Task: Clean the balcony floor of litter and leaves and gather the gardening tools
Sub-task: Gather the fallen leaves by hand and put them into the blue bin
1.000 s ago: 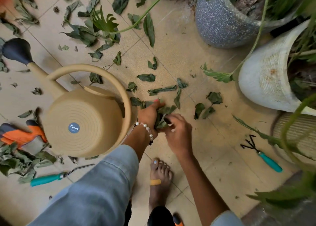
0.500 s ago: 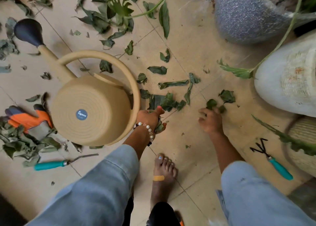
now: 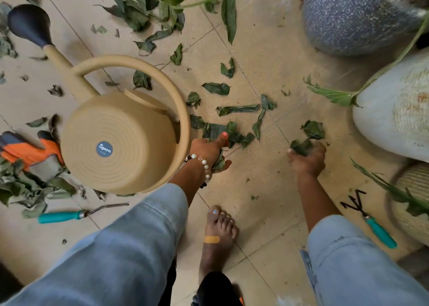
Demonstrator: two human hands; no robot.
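Balcony floor [image 3: 267,50], beige tile, current holdings:
- Your left hand [image 3: 209,151]: fingers curling round a bunch of leaves [image 3: 219,162], beside the watering can [image 3: 116,141] lying on its side
- Your right hand [image 3: 306,158]: fingers closing on a leaf clump [image 3: 300,146] near the white pot [image 3: 394,111]
- Loose leaves [image 3: 236,109]: lying scattered between both hands
- Teal hand fork [image 3: 76,214]: lying at your left
- Teal hand rake [image 3: 369,221]: lying at your right
- Orange glove [image 3: 30,152]: resting by a leaf pile [image 3: 25,189]

single head view, looking steeply down, close over tiled floor [image 3: 267,50] and own legs.
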